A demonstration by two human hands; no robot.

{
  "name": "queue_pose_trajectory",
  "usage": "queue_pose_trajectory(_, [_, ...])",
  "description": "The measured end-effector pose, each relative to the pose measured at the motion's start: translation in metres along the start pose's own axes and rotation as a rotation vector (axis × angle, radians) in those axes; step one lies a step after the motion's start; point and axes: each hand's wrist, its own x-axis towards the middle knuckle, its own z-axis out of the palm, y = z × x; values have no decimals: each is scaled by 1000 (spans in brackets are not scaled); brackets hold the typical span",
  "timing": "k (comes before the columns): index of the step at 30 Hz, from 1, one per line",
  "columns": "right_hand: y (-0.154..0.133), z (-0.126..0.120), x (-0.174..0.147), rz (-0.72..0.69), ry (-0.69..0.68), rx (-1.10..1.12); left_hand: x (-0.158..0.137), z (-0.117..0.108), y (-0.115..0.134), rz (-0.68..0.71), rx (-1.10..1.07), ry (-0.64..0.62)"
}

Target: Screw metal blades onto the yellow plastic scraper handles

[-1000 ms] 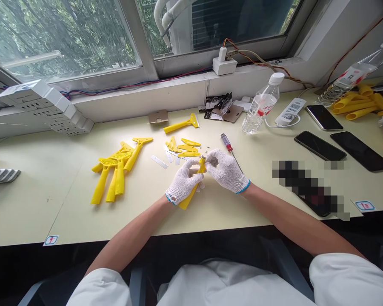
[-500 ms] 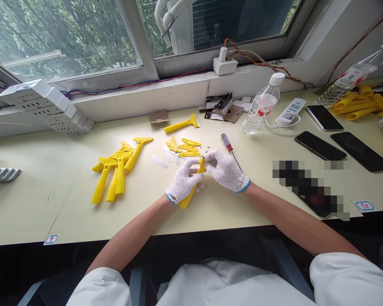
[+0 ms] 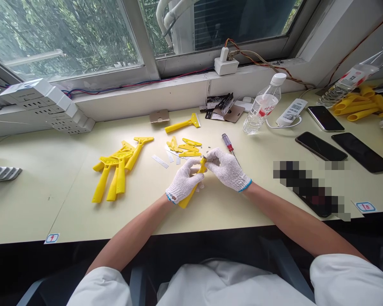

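Observation:
My left hand (image 3: 183, 181), in a white knit glove, is closed round a yellow scraper (image 3: 189, 198) whose handle end points toward me. At the scraper's head, my right hand (image 3: 225, 169), gloved too, has its fingertips pinched together; whatever they hold is hidden or too small to make out. Just beyond lie several loose yellow head pieces (image 3: 189, 148) and thin metal blades (image 3: 160, 161). A few tiny metal bits, perhaps screws (image 3: 209, 147), rest near my right fingers. Past my right hand lies a screwdriver (image 3: 228, 143) with a clear and red handle.
Yellow scraper handles (image 3: 118, 170) lie piled at left. One scraper with a blade (image 3: 183, 124) lies farther back, near a small brown box (image 3: 159, 116). A water bottle (image 3: 263, 106), power strip (image 3: 292, 111) and several phones (image 3: 321, 145) occupy the right. White boxes (image 3: 47, 106) lean by the window.
Both hands stay at the scraper's head with almost no movement. The whole view has shifted very slightly.

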Motion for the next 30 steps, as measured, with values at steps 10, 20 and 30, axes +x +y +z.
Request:
queue_pose_trajectory(10, [-5, -5, 3, 124, 21, 8, 0, -2, 4, -10, -86, -83])
queue_pose_trajectory(20, [-12, -10, 4, 204, -160, 99, 0, -5, 4, -56, -45, -84])
queue_pose_trajectory(30, [-7, -9, 6, 206, -156, 58, 2, -4, 5, -29, -53, -90])
